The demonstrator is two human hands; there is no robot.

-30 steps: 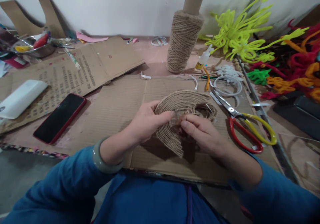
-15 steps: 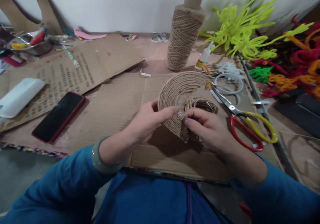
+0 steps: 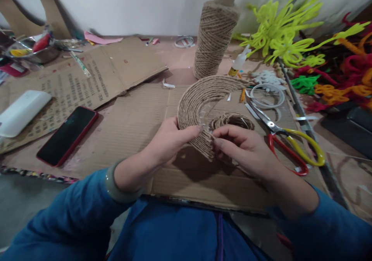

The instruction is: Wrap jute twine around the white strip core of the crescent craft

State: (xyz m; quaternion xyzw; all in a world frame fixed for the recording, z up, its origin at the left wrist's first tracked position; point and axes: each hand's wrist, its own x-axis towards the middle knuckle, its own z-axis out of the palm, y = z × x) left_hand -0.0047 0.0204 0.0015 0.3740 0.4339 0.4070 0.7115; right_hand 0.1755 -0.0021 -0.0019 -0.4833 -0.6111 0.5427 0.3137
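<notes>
A C-shaped piece [image 3: 190,104] covered in curved rows of jute twine is held a little above the cardboard sheet [image 3: 139,113]. My left hand [image 3: 167,142] grips its left side, thumb on top near the inner edge and the other fingers hidden underneath. At the piece's lower end my right hand [image 3: 244,148] is closed in a pinch, thumb against forefinger, on what looks like the end of the jute twine; the fingertips partly cover it. A loose coil of twine [image 3: 232,118] lies just beyond my right hand.
Scissors [image 3: 276,129] with red and yellow handles lie at the right by a clear ring [image 3: 267,97]. Behind stand a twine spool [image 3: 215,40] and a small glue bottle [image 3: 238,64]. A phone [image 3: 68,136] lies left; yellow fuzzy flowers [image 3: 279,36] fill the back right.
The C-shaped piece has shifted slightly left and turned, so more of its upper end shows. Both hands have moved slightly left with it, keeping their grips.
</notes>
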